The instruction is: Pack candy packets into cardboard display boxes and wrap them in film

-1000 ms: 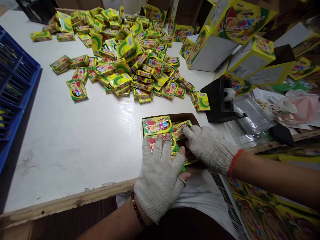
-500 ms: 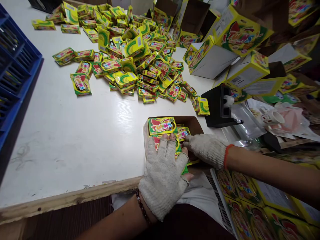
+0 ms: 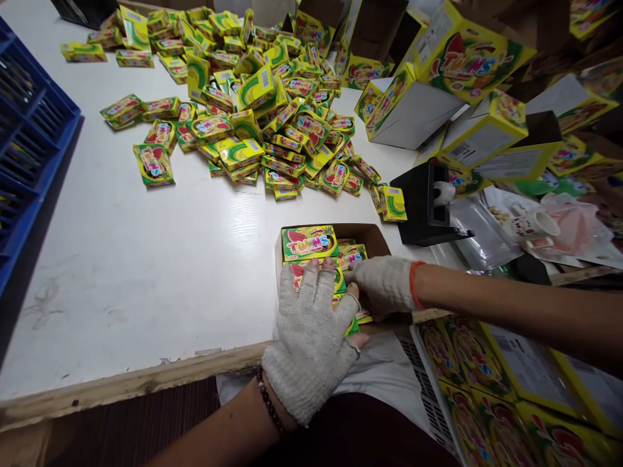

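Observation:
My left hand, in a grey fingerless knit glove, lies palm down with spread fingers over small yellow-green candy packs marked "Twins". These packs lie in rows inside an open carton at the table's front edge. From the right, my right hand, gloved the same way with an orange cuff, reaches into that carton. Its fingertips are by the packs on the right side; most of its fingers are hidden, so whether they grip a pack cannot be seen.
Many loose candy packs are heaped across the back of the white table. A blue crate stands at left. A black tape dispenser and empty display boxes are at right. Filled boxes sit lower right.
My right hand has shifted left, further into the carton over the packs' right side. My left hand stays spread on the packs. The whole view has shifted slightly.

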`<state>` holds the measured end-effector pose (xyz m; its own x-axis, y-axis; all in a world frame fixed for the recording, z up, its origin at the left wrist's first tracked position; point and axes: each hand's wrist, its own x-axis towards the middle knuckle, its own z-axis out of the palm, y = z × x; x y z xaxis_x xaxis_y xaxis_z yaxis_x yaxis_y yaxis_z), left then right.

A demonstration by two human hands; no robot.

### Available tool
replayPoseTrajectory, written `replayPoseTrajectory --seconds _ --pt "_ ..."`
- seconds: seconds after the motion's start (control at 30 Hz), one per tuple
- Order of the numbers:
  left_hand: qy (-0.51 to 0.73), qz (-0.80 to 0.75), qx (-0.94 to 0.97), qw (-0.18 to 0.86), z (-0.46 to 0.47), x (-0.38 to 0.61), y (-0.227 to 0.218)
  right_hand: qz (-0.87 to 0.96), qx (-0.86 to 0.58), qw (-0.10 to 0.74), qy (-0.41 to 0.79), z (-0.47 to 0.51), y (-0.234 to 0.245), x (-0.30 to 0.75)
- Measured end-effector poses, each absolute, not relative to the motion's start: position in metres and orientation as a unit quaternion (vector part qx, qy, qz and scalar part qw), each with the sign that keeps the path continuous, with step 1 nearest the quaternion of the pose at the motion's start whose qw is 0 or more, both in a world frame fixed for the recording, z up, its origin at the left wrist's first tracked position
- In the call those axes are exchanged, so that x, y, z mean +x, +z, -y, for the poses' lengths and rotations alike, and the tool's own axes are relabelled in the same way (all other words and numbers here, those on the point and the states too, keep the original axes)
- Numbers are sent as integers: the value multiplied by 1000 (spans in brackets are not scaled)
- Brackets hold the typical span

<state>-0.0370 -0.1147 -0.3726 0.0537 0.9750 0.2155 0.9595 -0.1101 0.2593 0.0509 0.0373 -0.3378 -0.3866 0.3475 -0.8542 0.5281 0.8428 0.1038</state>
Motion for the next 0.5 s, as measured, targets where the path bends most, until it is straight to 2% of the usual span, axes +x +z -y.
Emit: replayPoseTrajectory --seconds 0.17,0.37,0.5 --pt "173 -670 722 17 114 -36 -374 -839 290 456 -67 -32 -338 57" --pt "167 -671 723 4 116 -36 -374 -829 175 525 -83 -50 -324 44" --pt "158 -671 724 3 114 -35 -372 -840 175 506 -87 -53 -334 49"
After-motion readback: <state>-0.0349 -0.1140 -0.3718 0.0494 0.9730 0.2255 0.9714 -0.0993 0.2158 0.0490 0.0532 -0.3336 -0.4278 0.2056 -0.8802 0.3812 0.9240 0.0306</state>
